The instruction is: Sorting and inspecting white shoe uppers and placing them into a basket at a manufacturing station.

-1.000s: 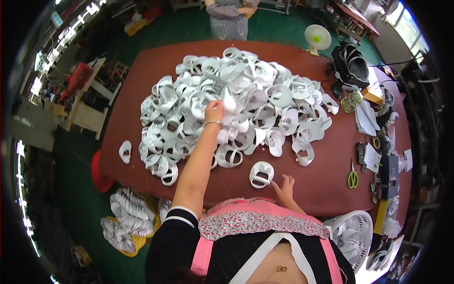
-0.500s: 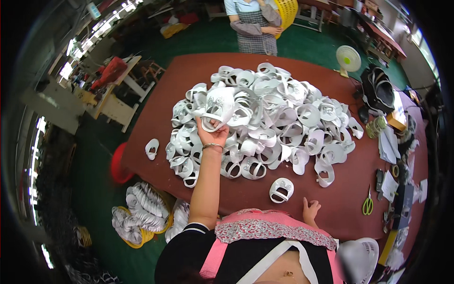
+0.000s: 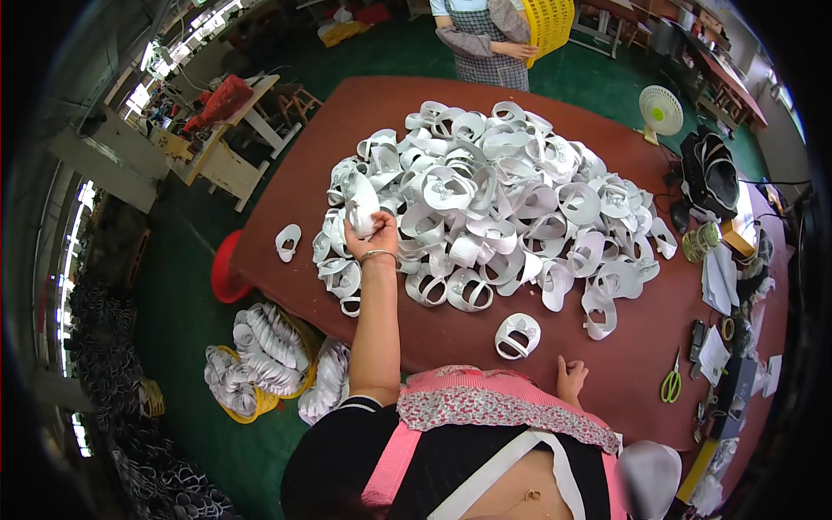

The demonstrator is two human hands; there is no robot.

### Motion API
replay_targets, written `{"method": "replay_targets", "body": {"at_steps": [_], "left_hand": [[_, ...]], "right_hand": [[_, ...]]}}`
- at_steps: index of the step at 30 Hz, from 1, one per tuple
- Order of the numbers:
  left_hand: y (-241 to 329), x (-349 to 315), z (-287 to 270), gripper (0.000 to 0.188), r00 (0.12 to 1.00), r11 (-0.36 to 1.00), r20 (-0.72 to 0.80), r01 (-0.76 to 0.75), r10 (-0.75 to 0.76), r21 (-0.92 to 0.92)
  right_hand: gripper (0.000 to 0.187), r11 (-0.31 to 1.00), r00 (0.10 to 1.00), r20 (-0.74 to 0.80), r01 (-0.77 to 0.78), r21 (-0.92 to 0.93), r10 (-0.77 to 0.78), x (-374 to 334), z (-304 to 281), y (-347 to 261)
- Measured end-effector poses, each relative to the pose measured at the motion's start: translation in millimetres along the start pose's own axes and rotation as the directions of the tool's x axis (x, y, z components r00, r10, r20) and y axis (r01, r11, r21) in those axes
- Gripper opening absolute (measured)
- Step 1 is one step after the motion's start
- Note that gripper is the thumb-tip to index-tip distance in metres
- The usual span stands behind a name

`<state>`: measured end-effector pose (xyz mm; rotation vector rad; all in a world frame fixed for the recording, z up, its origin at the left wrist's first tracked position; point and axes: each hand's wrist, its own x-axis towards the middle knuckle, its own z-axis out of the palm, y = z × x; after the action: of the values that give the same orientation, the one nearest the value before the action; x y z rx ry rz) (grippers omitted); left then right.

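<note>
A large heap of white shoe uppers (image 3: 520, 251) with straps and cut-out openings covers the middle of the brown table (image 3: 286, 286). My left hand (image 3: 374, 238) reaches to the heap's left side, fingers closed round one white shoe upper (image 3: 360, 201) that is turned on edge. Its far side is hidden from me. Near the front edge, my right hand (image 3: 571, 380) rests at the table, fingers apart and nothing in them. One decorated white upper (image 3: 518, 336) lies alone just left of that hand. Another single upper (image 3: 288, 243) sits apart at the left.
Green-handled scissors (image 3: 671, 386), a tape roll (image 3: 727, 328), a glass jar (image 3: 700, 243), a black bag (image 3: 711, 178) and a small fan (image 3: 661, 113) line the right side. Yellow baskets (image 3: 251, 407) of uppers stand on the floor, lower left. Across the table, a person holds a yellow basket (image 3: 549, 26).
My left hand has tilted the held upper from face-up to on edge and drawn it slightly left. The whole view has shifted a little. My right hand stays by the front edge.
</note>
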<state>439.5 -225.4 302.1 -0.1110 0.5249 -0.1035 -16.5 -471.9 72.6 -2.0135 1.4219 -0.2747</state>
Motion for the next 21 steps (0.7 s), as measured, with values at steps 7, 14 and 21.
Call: {"method": "replay_targets", "body": {"at_steps": [7, 14, 21], "left_hand": [[4.5, 1.5, -2.5, 0.040, 0.996, 0.995, -0.073, 0.048, -0.054, -0.087], [10.2, 19.1, -7.0, 0.048, 0.998, 0.998, -0.035, 0.052, -0.051, 0.022], [-0.8, 9.5, -12.0, 0.047, 0.999, 0.991, 0.018, 0.045, -0.047, 0.129]], "right_hand": [[0.039, 1.000, 1.000, 0.001, -0.023, 0.016, 0.023, 3.9, 1.9, 8.4], [0.038, 1.000, 1.000, 0.026, 0.009, -0.004, -0.009, 7.5, 0.7, 8.2], [0.036, 1.000, 0.998, 0.067, -0.017, 0.026, 0.016, 8.3, -6.2, 0.8]]}}
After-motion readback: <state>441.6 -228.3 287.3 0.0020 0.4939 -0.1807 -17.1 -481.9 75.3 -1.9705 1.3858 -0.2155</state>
